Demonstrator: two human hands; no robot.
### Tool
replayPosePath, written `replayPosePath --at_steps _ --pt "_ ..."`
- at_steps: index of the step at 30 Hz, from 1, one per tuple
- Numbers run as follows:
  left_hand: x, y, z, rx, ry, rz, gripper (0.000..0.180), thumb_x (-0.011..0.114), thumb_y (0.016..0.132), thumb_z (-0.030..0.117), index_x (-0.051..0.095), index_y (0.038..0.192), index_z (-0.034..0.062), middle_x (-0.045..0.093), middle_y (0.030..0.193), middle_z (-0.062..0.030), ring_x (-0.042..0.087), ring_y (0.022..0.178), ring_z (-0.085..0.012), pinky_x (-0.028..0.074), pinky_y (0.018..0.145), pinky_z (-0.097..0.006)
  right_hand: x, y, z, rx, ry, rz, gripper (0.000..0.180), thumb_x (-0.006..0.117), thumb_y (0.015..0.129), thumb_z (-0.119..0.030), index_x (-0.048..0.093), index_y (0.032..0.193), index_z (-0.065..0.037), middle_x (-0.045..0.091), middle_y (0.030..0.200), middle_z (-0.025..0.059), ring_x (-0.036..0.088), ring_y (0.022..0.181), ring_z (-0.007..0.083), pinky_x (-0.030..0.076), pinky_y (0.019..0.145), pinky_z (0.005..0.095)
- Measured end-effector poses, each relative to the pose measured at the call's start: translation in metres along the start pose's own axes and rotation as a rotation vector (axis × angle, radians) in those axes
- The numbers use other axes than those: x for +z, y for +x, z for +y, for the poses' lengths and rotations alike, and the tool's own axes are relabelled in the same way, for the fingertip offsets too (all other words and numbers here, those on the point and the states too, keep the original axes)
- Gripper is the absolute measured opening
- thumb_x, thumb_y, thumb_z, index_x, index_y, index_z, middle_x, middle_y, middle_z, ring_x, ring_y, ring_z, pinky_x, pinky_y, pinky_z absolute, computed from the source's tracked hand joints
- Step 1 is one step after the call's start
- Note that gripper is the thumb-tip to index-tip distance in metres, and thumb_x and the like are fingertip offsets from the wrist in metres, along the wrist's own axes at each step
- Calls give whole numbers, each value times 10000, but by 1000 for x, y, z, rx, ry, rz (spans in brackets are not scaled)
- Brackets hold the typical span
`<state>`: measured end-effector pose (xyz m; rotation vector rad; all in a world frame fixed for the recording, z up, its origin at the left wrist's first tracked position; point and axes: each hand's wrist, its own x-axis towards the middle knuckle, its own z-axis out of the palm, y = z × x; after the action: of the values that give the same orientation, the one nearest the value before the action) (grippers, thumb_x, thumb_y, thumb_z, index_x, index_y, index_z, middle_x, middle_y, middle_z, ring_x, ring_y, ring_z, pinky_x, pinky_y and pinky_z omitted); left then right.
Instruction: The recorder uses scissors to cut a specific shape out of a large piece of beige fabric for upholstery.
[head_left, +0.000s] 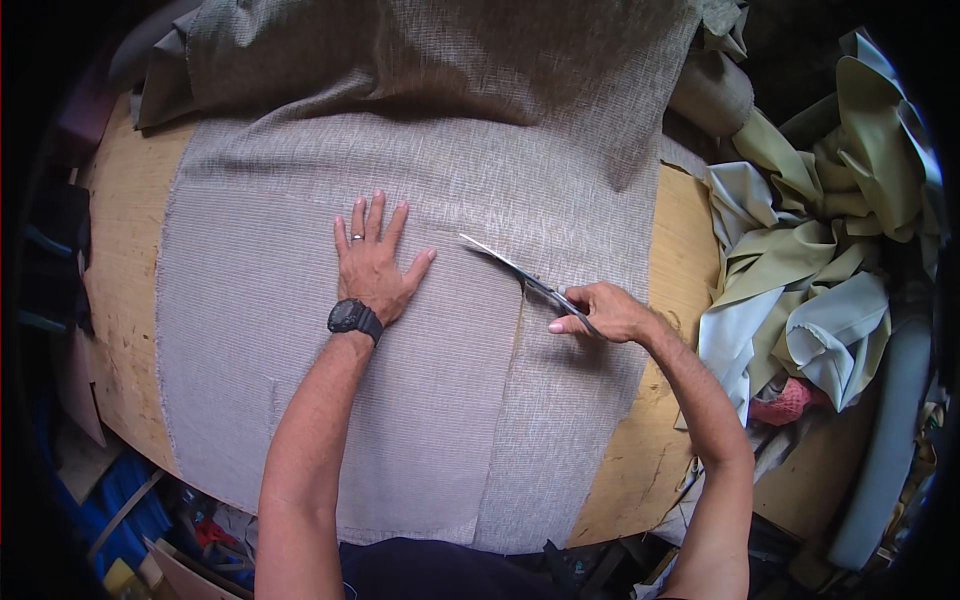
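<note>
my left hand (372,262) lies flat, fingers spread, on the grey fabric (420,330). my right hand (600,312) grips scissors (520,275); the slit behind those fingers looks half done, uncut cloth ahead of the blades.

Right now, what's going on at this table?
A person is cutting a sheet of grey woven fabric spread over a wooden table. The right hand holds scissors, blades open and pointing away, at the end of a slit running up from the near edge. The left hand, with a black wristwatch, lies flat on the cloth beside the cut. Crumpled pale green fabric is piled at the right.
</note>
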<state>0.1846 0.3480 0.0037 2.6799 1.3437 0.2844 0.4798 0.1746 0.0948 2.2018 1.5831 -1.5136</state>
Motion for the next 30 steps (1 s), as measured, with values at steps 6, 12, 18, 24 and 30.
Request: replayPosePath --at_steps 6,12,18,24,30 --pt "1 0 -1 1 -25 7 729 543 892 610 417 1477 193 253 1593 -121 181 1489 -313 91 1205 -575 -7 5 2 -45 -69 32 629 725 772 -656 599 711 -43 462 543 -7 427 531 122 357 512 350" --pt "-1 0 -2 3 -29 19 731 541 892 614 416 1477 194 253 1592 -124 185 1486 -318 94 1204 -579 -18 14 -7 -56 -226 16 665 706 745 -711 588 691 -58 492 542 1 470 525 144 391 527 366" --pt "-1 0 -3 8 -34 10 737 536 896 616 408 1483 188 245 1594 -127 178 1488 -317 90 1203 -576 -23 35 -20 -15 -231 1 765 663 668 -822 587 700 -61 486 549 8 484 541 156 400 537 387" --pt "1 -1 -4 1 -47 3 764 539 893 620 386 1494 174 242 1595 -126 171 1491 -309 80 1207 -566 -29 37 -21 -105 -251 15 680 694 728 -728 586 673 -59 485 505 -4 476 495 142 401 514 355" --pt "1 2 -5 -16 -82 4 895 542 884 628 259 1530 77 228 1598 -136 157 1495 -306 73 1214 -549 -33 53 -37 -131 -401 7 775 638 678 -831 620 765 -61 514 560 38 550 569 166 443 554 374"
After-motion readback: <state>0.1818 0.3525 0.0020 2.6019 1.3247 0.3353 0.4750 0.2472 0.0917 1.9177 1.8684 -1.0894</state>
